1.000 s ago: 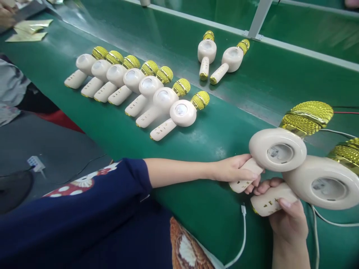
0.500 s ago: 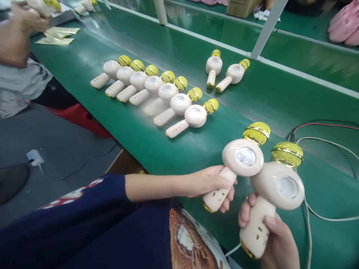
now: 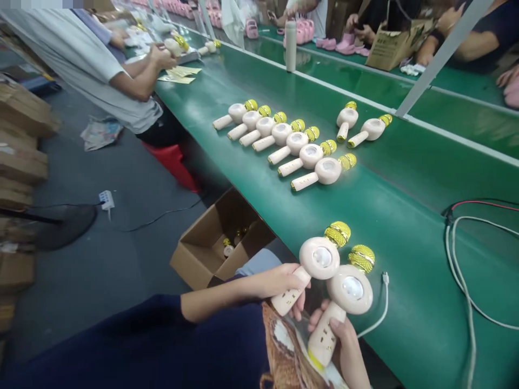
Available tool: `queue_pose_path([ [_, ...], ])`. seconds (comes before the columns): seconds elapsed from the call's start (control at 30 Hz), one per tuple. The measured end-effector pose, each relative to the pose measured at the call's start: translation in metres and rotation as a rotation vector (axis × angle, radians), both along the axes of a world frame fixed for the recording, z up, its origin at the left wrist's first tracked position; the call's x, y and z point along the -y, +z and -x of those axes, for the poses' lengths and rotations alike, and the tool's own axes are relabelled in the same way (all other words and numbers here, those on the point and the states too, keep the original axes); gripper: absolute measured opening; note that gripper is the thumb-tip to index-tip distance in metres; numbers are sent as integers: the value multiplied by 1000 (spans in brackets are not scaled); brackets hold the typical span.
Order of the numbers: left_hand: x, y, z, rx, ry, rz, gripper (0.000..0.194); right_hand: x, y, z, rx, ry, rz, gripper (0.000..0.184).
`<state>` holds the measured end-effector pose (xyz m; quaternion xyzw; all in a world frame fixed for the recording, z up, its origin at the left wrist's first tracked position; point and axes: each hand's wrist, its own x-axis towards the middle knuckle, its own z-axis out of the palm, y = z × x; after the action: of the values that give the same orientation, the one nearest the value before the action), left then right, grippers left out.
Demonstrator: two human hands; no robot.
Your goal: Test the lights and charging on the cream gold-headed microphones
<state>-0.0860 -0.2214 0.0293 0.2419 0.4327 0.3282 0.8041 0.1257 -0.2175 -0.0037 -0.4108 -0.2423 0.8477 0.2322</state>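
My left hand (image 3: 284, 283) grips the handle of a cream microphone (image 3: 318, 259) with a gold mesh head. My right hand (image 3: 338, 335) grips the handle of a second, identical microphone (image 3: 348, 289) just to its right. Both are held side by side above the near edge of the green belt (image 3: 405, 243). A row of several matching microphones (image 3: 295, 143) lies on the belt farther left, and two more microphones (image 3: 360, 127) lie apart behind the row.
An open cardboard box (image 3: 219, 240) holding a few microphones stands on the floor beside my knee. White and red cables (image 3: 466, 254) trail over the belt at right. A person in a grey shirt (image 3: 89, 59) works upstream; others sit across the line.
Both hands have drawn the two microphones back toward my lap and lower. My head has lifted, so the box, the floor and the other workers have come into sight.
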Motion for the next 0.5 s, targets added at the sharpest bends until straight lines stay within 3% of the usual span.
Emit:
queue_pose_path([
  [0.2, 14, -17, -9, 19, -7, 16, 25, 11, -16, -8, 71, -87, -13, 35],
  [0.5, -2, -27, 0, -5, -115, 6, 36, 25, -9, 16, 30, -304, -149, 31],
])
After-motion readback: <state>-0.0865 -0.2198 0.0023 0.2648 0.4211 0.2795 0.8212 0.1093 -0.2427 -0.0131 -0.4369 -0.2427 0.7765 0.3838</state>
